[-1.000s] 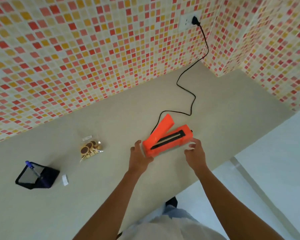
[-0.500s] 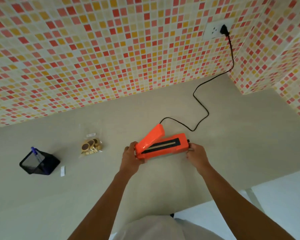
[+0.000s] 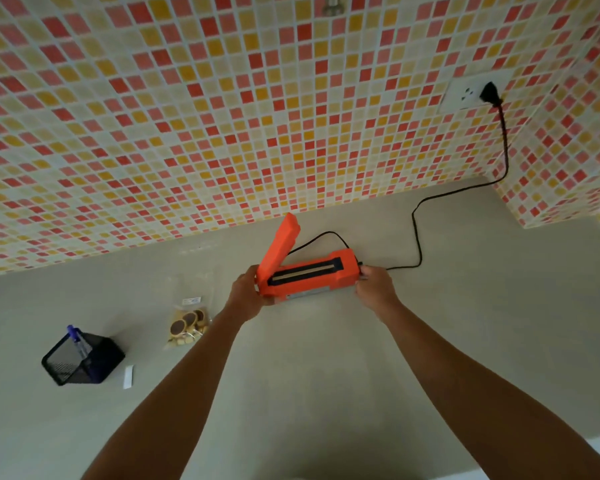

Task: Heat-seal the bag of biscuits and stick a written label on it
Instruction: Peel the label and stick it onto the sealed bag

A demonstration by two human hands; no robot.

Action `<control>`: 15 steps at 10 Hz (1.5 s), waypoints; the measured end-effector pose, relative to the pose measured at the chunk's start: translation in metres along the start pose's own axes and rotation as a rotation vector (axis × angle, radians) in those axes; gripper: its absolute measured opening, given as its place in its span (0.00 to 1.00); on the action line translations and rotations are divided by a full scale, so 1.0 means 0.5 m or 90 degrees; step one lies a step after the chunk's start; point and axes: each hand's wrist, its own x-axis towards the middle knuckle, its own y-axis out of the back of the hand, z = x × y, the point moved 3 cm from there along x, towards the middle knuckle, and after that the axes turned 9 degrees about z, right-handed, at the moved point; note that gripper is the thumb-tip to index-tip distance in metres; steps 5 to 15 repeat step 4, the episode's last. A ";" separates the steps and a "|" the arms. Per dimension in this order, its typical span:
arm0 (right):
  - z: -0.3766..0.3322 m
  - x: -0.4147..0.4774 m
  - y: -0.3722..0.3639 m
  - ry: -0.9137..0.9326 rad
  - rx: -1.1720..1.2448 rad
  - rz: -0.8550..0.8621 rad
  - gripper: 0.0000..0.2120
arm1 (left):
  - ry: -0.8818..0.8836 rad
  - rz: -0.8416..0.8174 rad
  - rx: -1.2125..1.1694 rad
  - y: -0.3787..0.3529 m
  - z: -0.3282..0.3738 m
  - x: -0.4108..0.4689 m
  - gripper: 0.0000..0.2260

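An orange heat sealer [image 3: 309,277] sits mid-counter with its lid raised, showing the dark sealing strip. My left hand [image 3: 246,296] grips its left, hinged end. My right hand [image 3: 374,289] grips its right end, where the black cord [image 3: 418,237] leaves it. A clear bag of round biscuits [image 3: 187,325] lies flat on the counter to the left of the sealer, apart from both hands. A small white label [image 3: 129,376] lies further left, beside a black mesh pen holder [image 3: 82,362] with a blue pen [image 3: 78,339] in it.
The grey counter [image 3: 326,393] runs along a wall of red, orange and cream mosaic tiles. The cord loops across the counter to a plug in a white wall socket [image 3: 466,95] at the right corner. The counter's front edge shows at lower right.
Both hands have carried the sealer away from the front edge and toward the wall, turning it more level. Its lid stands more upright. The view has tilted up.
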 end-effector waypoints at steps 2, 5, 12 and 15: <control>0.006 -0.019 -0.015 0.035 -0.069 -0.035 0.20 | -0.001 -0.009 0.005 -0.004 0.015 0.005 0.35; 0.001 0.008 -0.024 0.155 -0.235 -0.104 0.22 | -0.001 0.002 0.110 0.004 0.035 -0.037 0.31; 0.001 0.008 -0.024 0.155 -0.235 -0.104 0.22 | -0.001 0.002 0.110 0.004 0.035 -0.037 0.31; 0.001 0.008 -0.024 0.155 -0.235 -0.104 0.22 | -0.001 0.002 0.110 0.004 0.035 -0.037 0.31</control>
